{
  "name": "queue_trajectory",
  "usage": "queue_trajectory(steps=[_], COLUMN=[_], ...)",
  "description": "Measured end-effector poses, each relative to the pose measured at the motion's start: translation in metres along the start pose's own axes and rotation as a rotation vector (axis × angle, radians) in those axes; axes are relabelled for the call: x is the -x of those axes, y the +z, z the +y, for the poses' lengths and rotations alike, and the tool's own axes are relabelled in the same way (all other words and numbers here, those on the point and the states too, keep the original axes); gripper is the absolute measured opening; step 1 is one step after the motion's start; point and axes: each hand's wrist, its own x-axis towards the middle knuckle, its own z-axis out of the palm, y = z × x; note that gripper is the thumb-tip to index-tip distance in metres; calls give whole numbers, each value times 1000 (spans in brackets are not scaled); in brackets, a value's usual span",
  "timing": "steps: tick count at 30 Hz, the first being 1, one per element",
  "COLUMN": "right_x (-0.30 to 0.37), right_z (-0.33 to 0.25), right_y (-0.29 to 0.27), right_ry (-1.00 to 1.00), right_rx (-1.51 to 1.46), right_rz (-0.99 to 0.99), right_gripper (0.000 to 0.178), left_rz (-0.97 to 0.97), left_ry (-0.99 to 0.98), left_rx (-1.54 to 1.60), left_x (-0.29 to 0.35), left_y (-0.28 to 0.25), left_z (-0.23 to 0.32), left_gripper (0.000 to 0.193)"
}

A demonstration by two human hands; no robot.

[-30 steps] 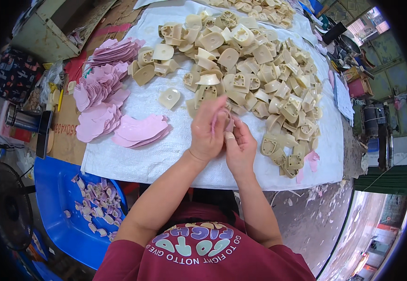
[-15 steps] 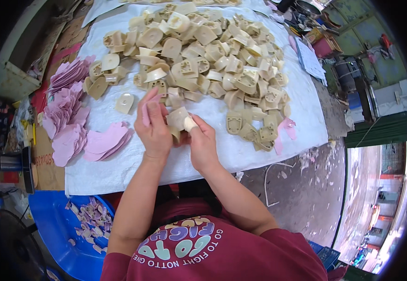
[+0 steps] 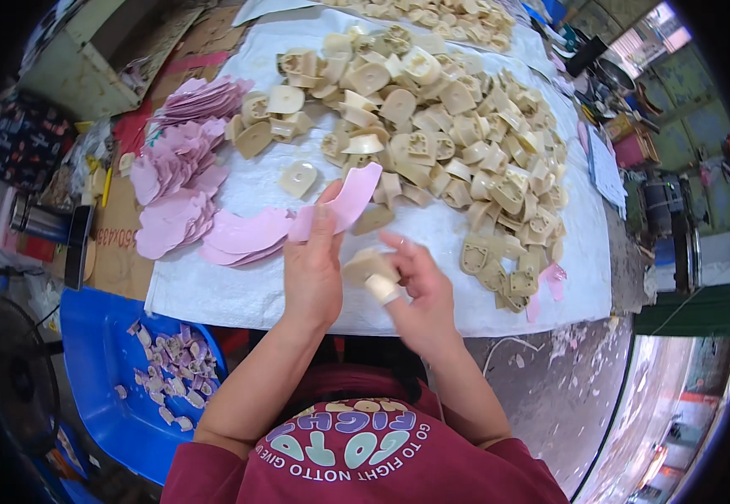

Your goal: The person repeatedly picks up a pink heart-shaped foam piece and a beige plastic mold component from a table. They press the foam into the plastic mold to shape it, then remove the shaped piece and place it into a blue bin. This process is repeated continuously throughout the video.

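We saw the left hand (image 3: 312, 281) drawn apart from the right hand (image 3: 428, 302), pinching an outspread pink piece (image 3: 355, 196), leaving the right alone gripping a beige block (image 3: 365, 265).

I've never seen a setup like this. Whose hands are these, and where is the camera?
There's no machine: these are a person's own two hands, seen from above by a head-worn camera whose wide lens bends straight edges. A white sheet lies before them, with a heap of beige molded pieces on it and pink cut-outs stacked toward its left edge. The left hand holds a curved pink strip; the right hand holds a beige block, slightly blurred.
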Motion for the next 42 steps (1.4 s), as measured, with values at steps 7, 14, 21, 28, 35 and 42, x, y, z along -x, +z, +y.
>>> queue_trajectory(steps=[7, 14, 21, 28, 35, 42], right_x=[-3, -9, -5, -5, -6, -18], right_z=[-27, -43, -42, -46, -46, -45], right_y=[25, 24, 18, 16, 17, 6], right_ry=[-187, -541, -595, -623, -607, -679], right_rx=[125, 372, 354, 306, 305, 659], right_rz=[-146, 4, 1, -1, 42, 42], right_gripper=[32, 36, 38, 38, 37, 35], left_rz=[62, 18, -132, -135, -124, -101], left_ry=[-244, -231, -194, -213, -229, -15], left_rx=[253, 275, 302, 342, 348, -156], left_x=[23, 35, 52, 56, 57, 51], left_y=[-16, -34, -28, -26, -21, -30], left_z=[33, 35, 47, 52, 56, 53], left_gripper=[39, 30, 41, 40, 39, 26])
